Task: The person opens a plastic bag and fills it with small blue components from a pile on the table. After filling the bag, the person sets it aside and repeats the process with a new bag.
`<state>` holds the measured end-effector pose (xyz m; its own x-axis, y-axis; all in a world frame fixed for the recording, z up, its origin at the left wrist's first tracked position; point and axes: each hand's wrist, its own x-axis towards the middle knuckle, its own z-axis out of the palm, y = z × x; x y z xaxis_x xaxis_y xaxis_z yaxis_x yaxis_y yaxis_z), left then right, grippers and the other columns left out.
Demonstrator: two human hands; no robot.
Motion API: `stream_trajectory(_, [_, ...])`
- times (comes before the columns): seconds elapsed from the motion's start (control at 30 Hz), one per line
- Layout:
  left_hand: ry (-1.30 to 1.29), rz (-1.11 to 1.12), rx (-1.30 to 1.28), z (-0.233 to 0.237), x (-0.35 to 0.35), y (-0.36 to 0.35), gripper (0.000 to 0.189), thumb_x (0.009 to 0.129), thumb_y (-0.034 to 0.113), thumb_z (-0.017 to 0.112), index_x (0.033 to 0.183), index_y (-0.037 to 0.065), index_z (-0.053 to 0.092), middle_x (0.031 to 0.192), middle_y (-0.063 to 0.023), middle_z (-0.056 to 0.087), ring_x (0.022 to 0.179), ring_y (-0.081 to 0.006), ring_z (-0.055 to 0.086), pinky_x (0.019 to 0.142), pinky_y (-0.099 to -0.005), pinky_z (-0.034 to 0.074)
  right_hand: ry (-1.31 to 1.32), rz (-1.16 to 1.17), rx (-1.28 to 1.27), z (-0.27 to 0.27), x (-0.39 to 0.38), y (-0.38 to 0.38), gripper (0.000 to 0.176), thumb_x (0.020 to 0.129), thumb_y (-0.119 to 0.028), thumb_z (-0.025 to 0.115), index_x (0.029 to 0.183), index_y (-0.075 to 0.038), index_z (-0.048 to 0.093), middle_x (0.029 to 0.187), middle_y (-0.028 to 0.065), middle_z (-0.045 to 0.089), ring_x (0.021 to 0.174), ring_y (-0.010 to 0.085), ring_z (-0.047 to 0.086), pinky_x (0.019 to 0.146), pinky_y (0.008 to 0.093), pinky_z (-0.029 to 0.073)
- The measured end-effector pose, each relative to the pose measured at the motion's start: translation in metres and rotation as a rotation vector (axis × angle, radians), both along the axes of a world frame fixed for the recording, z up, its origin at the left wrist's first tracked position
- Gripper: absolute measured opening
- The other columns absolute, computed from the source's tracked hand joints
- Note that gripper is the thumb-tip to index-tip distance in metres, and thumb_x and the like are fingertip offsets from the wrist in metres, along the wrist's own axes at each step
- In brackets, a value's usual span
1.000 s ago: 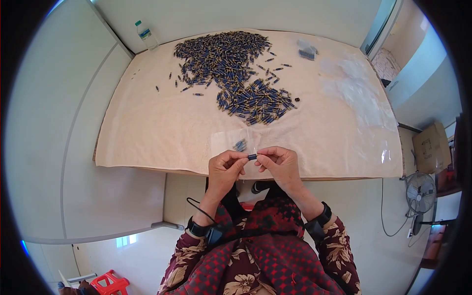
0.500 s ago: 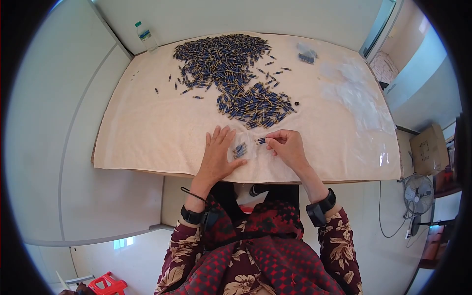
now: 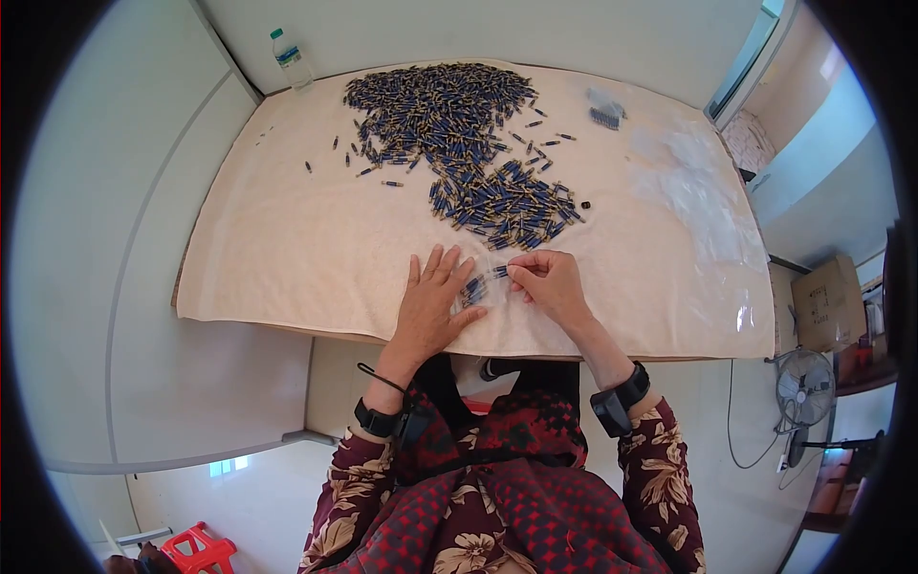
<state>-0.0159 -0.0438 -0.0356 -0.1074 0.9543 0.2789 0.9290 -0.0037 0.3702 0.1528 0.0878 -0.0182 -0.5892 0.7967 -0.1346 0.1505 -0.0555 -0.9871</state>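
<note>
A small blue piece [image 3: 500, 272] sits pinched in the fingertips of the right hand [image 3: 547, 284], at the edge of a clear bag [image 3: 481, 287] that lies on the cloth [image 3: 287, 239] near the table's front edge. The bag holds a few more blue pieces. The left hand [image 3: 430, 301] lies flat, fingers spread, its fingertips pressing on the bag just beside the right hand. Beyond both hands spreads a big pile of blue-and-gold pieces [image 3: 469, 143]. A water bottle [image 3: 290, 59] stands at the far left corner.
</note>
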Motion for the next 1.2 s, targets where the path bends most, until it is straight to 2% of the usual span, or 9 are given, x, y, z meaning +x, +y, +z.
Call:
stream_trajectory(0.3, [0.001,-0.040,0.009,0.001,-0.002,-0.001,0.067,0.080,0.042,0.067,0.135,0.009,0.047,0.144,-0.0147,0.040,0.137,-0.0346,0.030,0.113,-0.0531,0.013,0.019,-0.009,-0.024,-0.006,-0.013,-0.002,0.012,0.084,-0.007,0.067,0.090,0.004,0.067,0.072,0.0048,0.066,0.056,0.0069,0.059,0.046,0.0201,0.046])
stream_trajectory(0.47, [-0.049,-0.042,-0.007,0.002,-0.003,0.000,0.070,0.079,0.039,0.069,0.136,0.007,0.045,0.146,-0.0126,0.039,0.139,-0.0325,0.028,0.114,-0.0520,0.012,0.066,-0.040,0.095,-0.017,-0.022,-0.003,0.012,0.084,-0.006,0.069,0.091,0.003,0.067,0.073,0.0039,0.066,0.055,0.0063,0.057,0.048,0.0195,0.045])
stream_trajectory(0.57, [-0.040,-0.051,0.022,-0.001,-0.005,0.000,0.070,0.079,0.041,0.068,0.136,0.007,0.045,0.144,-0.0142,0.040,0.137,-0.0339,0.031,0.114,-0.0527,0.013,0.052,-0.043,0.122,-0.018,-0.022,-0.007,0.012,0.083,-0.006,0.069,0.091,0.003,0.067,0.073,0.0034,0.066,0.055,0.0062,0.057,0.049,0.0198,0.045])
stream_trajectory(0.7, [-0.057,-0.063,0.012,0.002,-0.005,-0.001,0.071,0.079,0.040,0.068,0.136,0.006,0.044,0.145,-0.0135,0.039,0.138,-0.0331,0.029,0.114,-0.0527,0.013,0.025,-0.024,0.171,-0.015,-0.020,-0.008,0.009,0.081,-0.003,0.069,0.087,0.004,0.068,0.067,0.0030,0.065,0.054,0.0065,0.056,0.050,0.0214,0.045])
stream_trajectory(0.8, [-0.063,-0.066,-0.003,0.001,-0.006,-0.002,0.072,0.079,0.040,0.068,0.137,0.006,0.043,0.147,-0.0127,0.037,0.140,-0.0325,0.027,0.114,-0.0526,0.012,-0.058,0.055,0.336,-0.012,-0.015,-0.004,0.009,0.080,-0.003,0.069,0.084,0.005,0.069,0.067,0.0030,0.065,0.055,0.0067,0.057,0.051,0.0215,0.045])
stream_trajectory(0.93, [-0.038,-0.080,0.007,-0.002,-0.007,-0.002,0.072,0.079,0.042,0.067,0.137,0.006,0.043,0.147,-0.0133,0.037,0.139,-0.0329,0.027,0.114,-0.0533,0.012,-0.120,0.166,0.262,-0.005,-0.007,-0.001,0.009,0.079,-0.003,0.069,0.083,0.005,0.069,0.066,0.0033,0.065,0.056,0.0066,0.057,0.053,0.0215,0.046])
stream_trajectory(1.2, [-0.010,-0.100,0.015,-0.003,-0.008,-0.001,0.071,0.081,0.044,0.065,0.136,0.007,0.044,0.146,-0.0141,0.038,0.138,-0.0333,0.029,0.113,-0.0541,0.013,-0.063,0.172,0.136,-0.005,-0.014,-0.006,0.009,0.081,-0.004,0.069,0.085,0.004,0.069,0.068,0.0006,0.064,0.056,0.0032,0.054,0.050,0.0192,0.044])
